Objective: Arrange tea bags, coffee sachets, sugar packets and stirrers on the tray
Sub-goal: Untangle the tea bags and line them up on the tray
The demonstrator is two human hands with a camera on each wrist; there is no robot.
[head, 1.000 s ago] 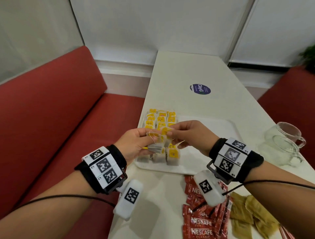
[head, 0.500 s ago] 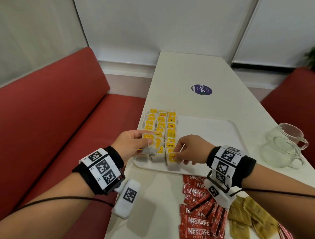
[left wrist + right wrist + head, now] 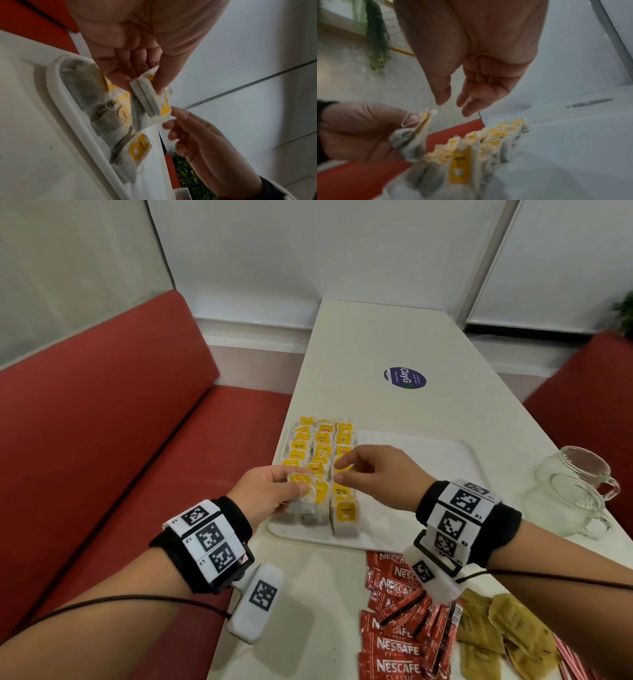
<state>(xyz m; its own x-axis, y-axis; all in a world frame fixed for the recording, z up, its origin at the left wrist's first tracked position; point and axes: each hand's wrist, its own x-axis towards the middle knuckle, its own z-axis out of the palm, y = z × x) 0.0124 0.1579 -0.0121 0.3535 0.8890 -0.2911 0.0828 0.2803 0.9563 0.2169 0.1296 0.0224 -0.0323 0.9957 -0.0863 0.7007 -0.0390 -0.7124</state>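
The left hand (image 3: 267, 491) pinched a single tea bag (image 3: 303, 494) between thumb and fingers, holding it just above the near left corner of the white tray (image 3: 411, 460). In the left wrist view the same bag (image 3: 145, 97) hung edge-on from the fingertips (image 3: 118, 79), its yellow tag showing behind it and a thin string running up into the palm. A loop of pale string also curled across the bag in the head view.

The right hand (image 3: 373, 474) hovered over the tray just beside the left one, with its fingers loosely bent and thumb and forefinger apart; it held nothing. The right wrist view showed the gap between its thumb and fingers (image 3: 471, 102) plainly, though that picture was blurred.

On the left part of the tray, the rows of tea bags (image 3: 322, 450) stood in three lines running away from the person, each bag topped with a yellow tag. The right part of the tray was bare white.

On the tabletop (image 3: 376, 337) near the person, in front of the tray, lay a heap of red coffee sachets (image 3: 397, 645) marked Nescafe Classic. To their right lay brownish-yellow packets (image 3: 496, 631), and at the lower right edge a few red-and-white striped sticks (image 3: 572, 662) showed only in part. Two clear glass cups (image 3: 575, 484) stood on the tabletop to the right of the tray, touching or nearly so. A round purple sticker (image 3: 405, 377) sat farther up the tabletop. A red bench seat (image 3: 120, 422) ran along the left side.
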